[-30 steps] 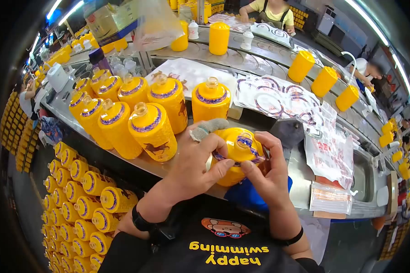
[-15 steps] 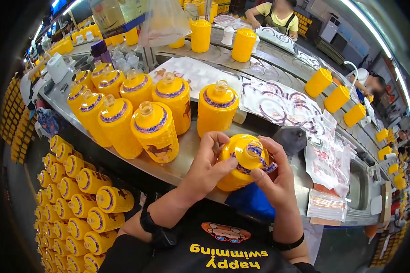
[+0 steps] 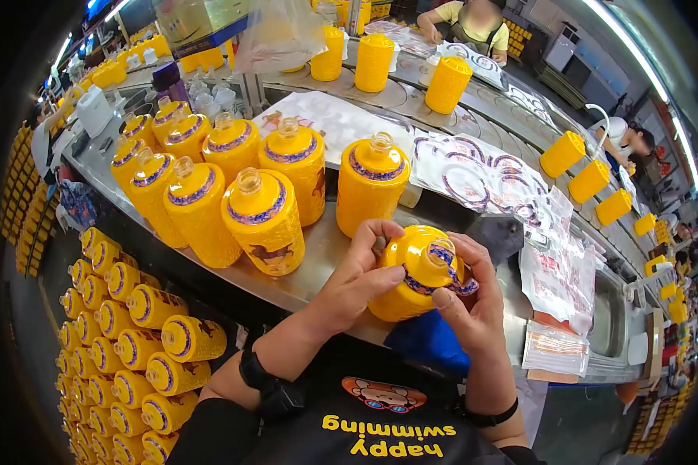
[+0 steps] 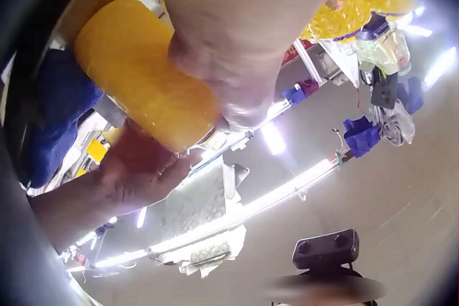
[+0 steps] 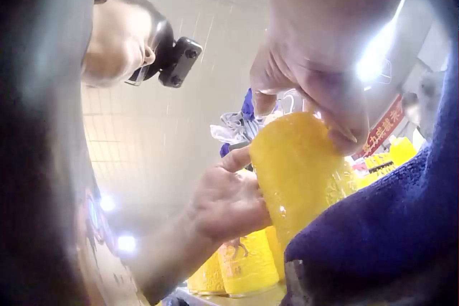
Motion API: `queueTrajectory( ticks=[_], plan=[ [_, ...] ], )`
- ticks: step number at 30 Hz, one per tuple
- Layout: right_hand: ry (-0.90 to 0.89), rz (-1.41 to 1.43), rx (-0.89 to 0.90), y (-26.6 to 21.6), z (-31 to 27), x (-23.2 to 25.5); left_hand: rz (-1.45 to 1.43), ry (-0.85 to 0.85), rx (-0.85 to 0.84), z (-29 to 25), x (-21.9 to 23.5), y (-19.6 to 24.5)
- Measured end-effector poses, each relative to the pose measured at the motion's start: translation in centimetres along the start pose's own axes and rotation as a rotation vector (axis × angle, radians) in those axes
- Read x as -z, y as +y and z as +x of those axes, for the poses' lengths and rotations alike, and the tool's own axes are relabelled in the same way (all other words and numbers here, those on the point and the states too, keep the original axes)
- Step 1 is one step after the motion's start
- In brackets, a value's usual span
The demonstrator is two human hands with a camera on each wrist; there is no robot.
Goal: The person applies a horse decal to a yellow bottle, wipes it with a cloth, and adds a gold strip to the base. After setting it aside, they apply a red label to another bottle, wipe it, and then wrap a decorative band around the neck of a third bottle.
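Between my two hands is a yellow bottle [image 3: 403, 252], its narrow neck towards the top. A purple patterned strip [image 3: 419, 287] curves round its shoulder, and its loose end juts out by the right palm. My left hand [image 3: 347, 288] grips the bottle's left side, thumb lying along the shoulder near the strip. On the other side my right hand [image 3: 479, 298] holds it, thumb at the front and fingers behind. The bottle's smooth yellow side [image 4: 136, 69] shows in the left wrist view. A blue cloth [image 3: 426, 341] lies below the bottle.
Several banded yellow bottles [image 3: 264, 225] stand on the metal bench to the left. More are stacked low on the left [image 3: 143, 349]. Printed decal sheets [image 3: 473, 170] lie behind the hands, next to a dark block [image 3: 498, 235]. Yellow jars [image 3: 448, 85] line the conveyor; a sink [image 3: 609, 322] is right.
The hands and bottle appear slightly further right in the head view. My left fingers have shifted round the bottle, and the strip's loose end sticks out further right. Jars on the conveyor have moved right.
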State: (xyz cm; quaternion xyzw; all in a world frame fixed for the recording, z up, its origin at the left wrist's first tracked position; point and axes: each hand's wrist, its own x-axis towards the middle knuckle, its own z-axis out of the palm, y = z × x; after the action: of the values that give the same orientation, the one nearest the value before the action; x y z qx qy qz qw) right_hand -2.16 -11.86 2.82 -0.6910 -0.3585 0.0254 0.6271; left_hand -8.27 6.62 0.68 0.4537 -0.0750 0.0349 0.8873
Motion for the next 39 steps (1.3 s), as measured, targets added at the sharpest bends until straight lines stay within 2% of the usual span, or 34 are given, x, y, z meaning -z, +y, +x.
queueTrajectory(
  ticks=[6, 9, 18, 30, 33, 36, 39],
  plan=[
    [0.000, 0.010, -0.023, -0.7, 0.1, 0.0, 0.002, -0.008, -0.039, 0.0, -0.1, -0.3],
    [-0.011, -0.020, -0.016, -0.6, 0.2, 0.2, 0.145, -0.028, -0.045, -0.2, -0.5, -0.1],
    [-0.047, 0.039, -0.031, -0.5, 0.4, 0.6, 0.101, -0.037, -0.105, 0.0, -0.5, -0.4],
    [-0.073, -0.010, -0.019, -0.4, 0.6, 0.8, 0.125, 0.011, -0.061, -0.7, -0.4, -0.5],
    [-0.077, -0.019, -0.003, -0.4, 0.6, 0.9, 0.810, 0.170, -0.678, -1.8, 0.5, -2.3],
    [-0.052, -0.017, -0.003, -0.4, 0.7, 0.6, 1.250, 0.022, -0.958, -3.5, 0.2, -1.9],
    [-0.017, -0.035, 0.025, -0.5, 0.5, 0.1, 1.246, 0.082, -0.948, -3.6, 0.5, -2.3]
  ],
)
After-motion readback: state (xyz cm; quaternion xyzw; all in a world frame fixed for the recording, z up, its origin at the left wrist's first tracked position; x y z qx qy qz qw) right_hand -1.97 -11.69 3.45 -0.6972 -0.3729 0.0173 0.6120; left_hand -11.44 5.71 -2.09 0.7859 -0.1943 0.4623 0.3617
